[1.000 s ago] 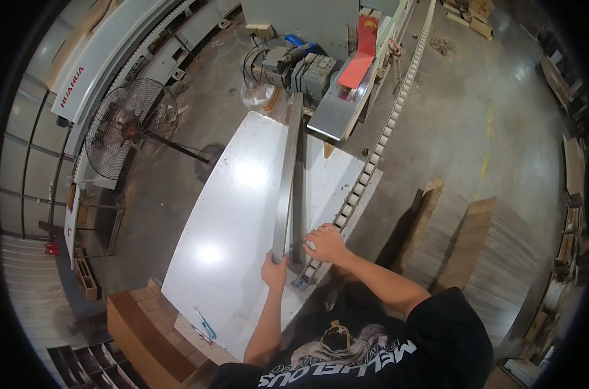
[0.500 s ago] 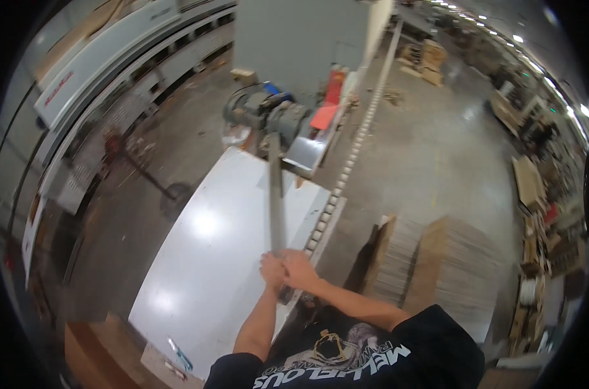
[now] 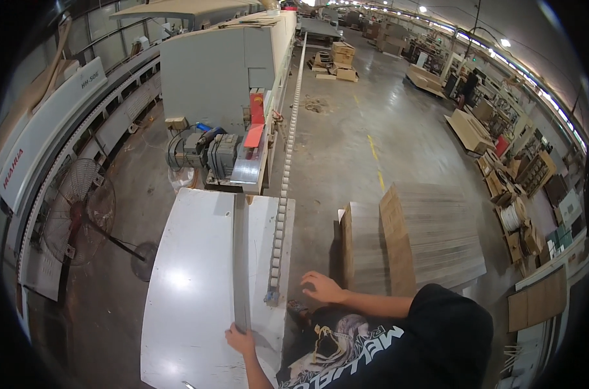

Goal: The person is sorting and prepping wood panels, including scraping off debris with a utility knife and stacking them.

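A long, narrow grey strip of board (image 3: 241,259) lies lengthwise on the white tabletop (image 3: 184,305), its far end close to the table's far edge. At the strip's near end, my left hand (image 3: 240,338) is closed around it, with part of the fingers hidden. Off the table's right edge, my right hand (image 3: 323,287) hangs in the air with loosely bent fingers apart and nothing in it. Between this hand and the strip runs the roller track (image 3: 279,243) along the table's right side.
Beyond the table stands a large grey machine (image 3: 207,81) with motors (image 3: 207,154) and a red-orange guard (image 3: 255,126). Stacks of wood-grain boards (image 3: 437,240) stand to my right. A floor fan (image 3: 80,211) is at the left. Cartons (image 3: 343,58) sit farther off.
My hands, together on the strip before, are now apart. The right has moved off to the right, while the left stays at the strip's near end. The view has tilted up.
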Available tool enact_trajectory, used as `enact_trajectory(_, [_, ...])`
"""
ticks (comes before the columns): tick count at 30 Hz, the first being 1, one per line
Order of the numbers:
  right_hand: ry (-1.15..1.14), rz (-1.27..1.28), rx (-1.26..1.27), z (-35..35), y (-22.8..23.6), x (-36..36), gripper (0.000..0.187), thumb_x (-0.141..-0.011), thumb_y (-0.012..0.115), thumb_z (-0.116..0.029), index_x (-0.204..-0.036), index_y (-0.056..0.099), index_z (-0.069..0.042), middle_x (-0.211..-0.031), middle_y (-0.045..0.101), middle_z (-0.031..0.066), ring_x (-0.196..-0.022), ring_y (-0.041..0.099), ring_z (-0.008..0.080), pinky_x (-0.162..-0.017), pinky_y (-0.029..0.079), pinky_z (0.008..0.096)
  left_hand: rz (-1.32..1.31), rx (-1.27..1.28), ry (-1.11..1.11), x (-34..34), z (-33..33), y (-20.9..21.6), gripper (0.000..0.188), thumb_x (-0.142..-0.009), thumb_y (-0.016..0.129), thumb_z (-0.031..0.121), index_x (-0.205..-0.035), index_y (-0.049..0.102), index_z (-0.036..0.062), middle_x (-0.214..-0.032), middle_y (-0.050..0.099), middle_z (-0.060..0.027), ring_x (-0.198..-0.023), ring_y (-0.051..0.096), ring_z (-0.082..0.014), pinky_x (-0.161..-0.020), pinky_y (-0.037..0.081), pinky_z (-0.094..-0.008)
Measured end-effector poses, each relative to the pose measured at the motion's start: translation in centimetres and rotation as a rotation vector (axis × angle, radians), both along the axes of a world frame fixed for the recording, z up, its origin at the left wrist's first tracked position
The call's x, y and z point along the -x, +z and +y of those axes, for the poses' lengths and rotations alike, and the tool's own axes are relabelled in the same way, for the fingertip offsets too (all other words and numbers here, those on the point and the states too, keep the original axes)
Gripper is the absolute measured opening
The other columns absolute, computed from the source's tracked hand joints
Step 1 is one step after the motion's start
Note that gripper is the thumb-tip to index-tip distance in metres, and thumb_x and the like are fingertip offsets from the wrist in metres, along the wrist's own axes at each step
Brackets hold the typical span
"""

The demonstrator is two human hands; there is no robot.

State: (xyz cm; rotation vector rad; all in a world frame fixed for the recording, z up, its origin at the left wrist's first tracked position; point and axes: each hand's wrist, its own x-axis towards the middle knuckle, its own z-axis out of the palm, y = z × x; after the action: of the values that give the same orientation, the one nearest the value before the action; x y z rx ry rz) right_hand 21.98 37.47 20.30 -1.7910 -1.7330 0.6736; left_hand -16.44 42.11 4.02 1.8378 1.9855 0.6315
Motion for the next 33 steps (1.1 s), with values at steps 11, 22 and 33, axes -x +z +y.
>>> enact_trajectory(11, [0.103,0.069,0.162,-3.4,-1.3,4.1,0.028,-0.096,0.068,-0.03,-0.117,0.068,-0.011,-0.125,0.061,0.0126,-0.116,0.062,0.0341,-0.099,0.051,0.0409,0.06,0.05,0.081,5.0,-8.2,3.2,0.062,-0.071,0.087,0.024,-0.124,0.062,0.0022,-0.121,0.057,-0.0203,-0.114,0.055,-0.0412,-0.098,0.043,-0.0529])
enact_trajectory(22, [0.379,0.0,-0.021,1.1,-1.0,7.9,0.027,-0.094,0.068,-0.027,-0.114,0.067,-0.01,-0.113,0.065,0.0128,-0.107,0.064,0.0343,-0.092,0.052,0.0434,0.042,-0.03,0.021,-1.0,0.4,4.1,0.054,-0.073,0.087,0.025,-0.118,0.064,0.0038,-0.113,0.058,-0.0179,-0.108,0.057,-0.0392,-0.094,0.045,-0.051])
enact_trajectory(33, [0.92,-0.201,-0.002,17.5,-5.5,14.7,0.036,-0.081,0.072,-0.023,-0.112,0.07,-0.005,-0.111,0.067,0.0175,-0.111,0.062,0.0387,-0.097,0.052,0.0487,0.045,0.084,0.085,-1.1,-0.7,3.2,0.059,-0.068,0.09,0.027,-0.117,0.066,0.0044,-0.112,0.061,-0.017,-0.11,0.057,-0.0395,-0.097,0.047,-0.0497])
